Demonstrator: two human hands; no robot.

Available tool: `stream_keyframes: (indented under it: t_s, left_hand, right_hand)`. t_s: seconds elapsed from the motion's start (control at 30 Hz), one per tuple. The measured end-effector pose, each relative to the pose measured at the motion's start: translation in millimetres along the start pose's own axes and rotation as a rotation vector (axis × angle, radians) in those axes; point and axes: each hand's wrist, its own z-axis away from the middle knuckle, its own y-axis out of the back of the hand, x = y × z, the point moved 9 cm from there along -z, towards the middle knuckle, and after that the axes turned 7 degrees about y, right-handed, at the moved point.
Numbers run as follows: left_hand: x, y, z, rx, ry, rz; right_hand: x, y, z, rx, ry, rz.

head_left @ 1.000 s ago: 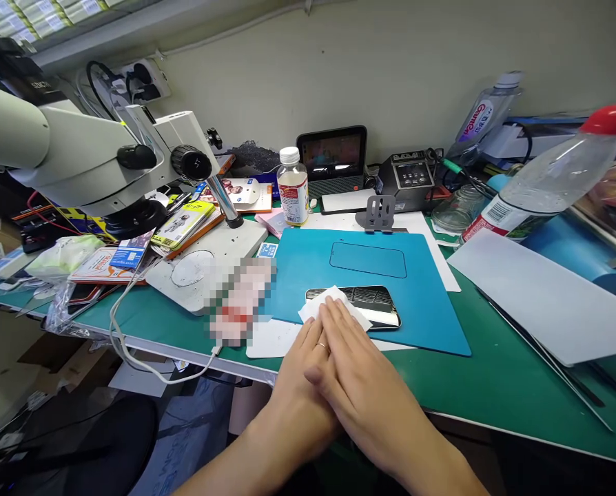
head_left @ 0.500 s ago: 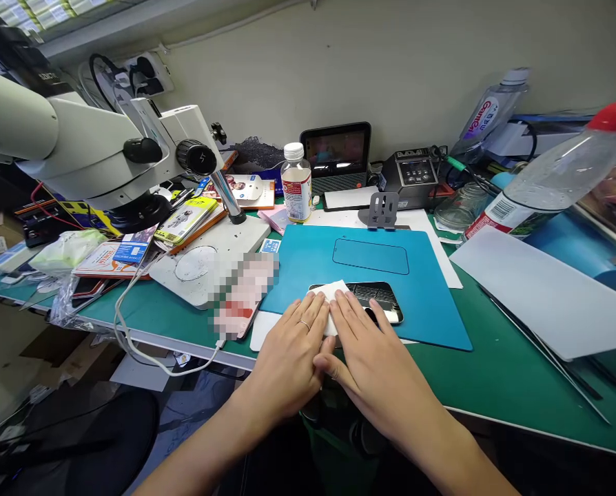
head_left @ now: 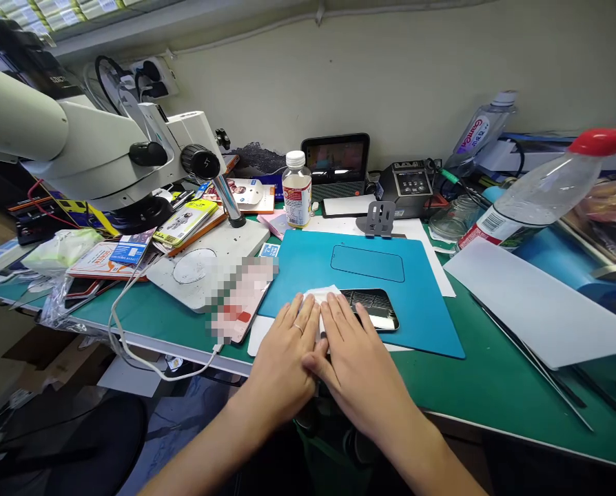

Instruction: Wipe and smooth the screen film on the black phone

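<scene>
A phone (head_left: pixel 380 311) with a dark, shiny, reflective screen lies on the blue mat (head_left: pixel 302 251). Over its left part is a thin white wipe (head_left: pixel 330 290), perhaps tissue or cloth. My left hand (head_left: pixel 287 351) and my right hand (head_left: pixel 352 351) rest side by side on the wipe, fingers stretched out and lying flat. A ring sits on one left finger. My right thumb reaches across toward the left hand. The phone's left end and most of the wipe are hidden beneath my fingers.
A microscope (head_left: pixel 101 151) stands at left, its white base (head_left: pixel 184 293) beside another phone (head_left: pixel 249 296) on a cable. A drink bottle (head_left: pixel 297 193), a screen device (head_left: pixel 336 162) and a grey stand (head_left: pixel 380 219) are behind the mat. Tweezers (head_left: pixel 540 368) and a red-capped bottle (head_left: pixel 535 193) lie right.
Both hands have slid slightly left along the phone with the wipe under their fingers. The camera view has also shifted a little. The phone stays in place on the mat.
</scene>
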Motion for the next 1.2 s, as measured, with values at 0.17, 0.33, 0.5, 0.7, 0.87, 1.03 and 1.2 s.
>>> stream_keyframes:
  t_s: [0.17,0.33,0.5,0.7,0.87,1.03,1.2]
  left_hand:
    - [3,-5,1,0.009,0.026,0.025]
    - [-1,-6,-11,-0.012,0.044,0.018]
    - [10,-6,13,0.025,0.023,0.009]
    - [4,-11,-1,-0.018,0.033,-0.005]
    - [3,-10,13,-0.008,0.034,-0.018]
    - [1,-8,17,-0.001,0.03,0.003]
    - [-7,-8,-2,-0.019,0.038,0.012]
  right_hand:
    - [0,-1,3,0.04,0.016,0.003]
    - [7,-1,-9,0.014,0.003,0.022]
    - [-7,2,13,0.085,0.051,0.04]
    - [2,0,0,0.067,0.022,-0.003]
    - [-7,1,9,0.145,0.008,0.006]
    - [-12,0,8,0.154,0.033,-0.009]
    - [-1,0,-10,0.113,0.002,-0.02]
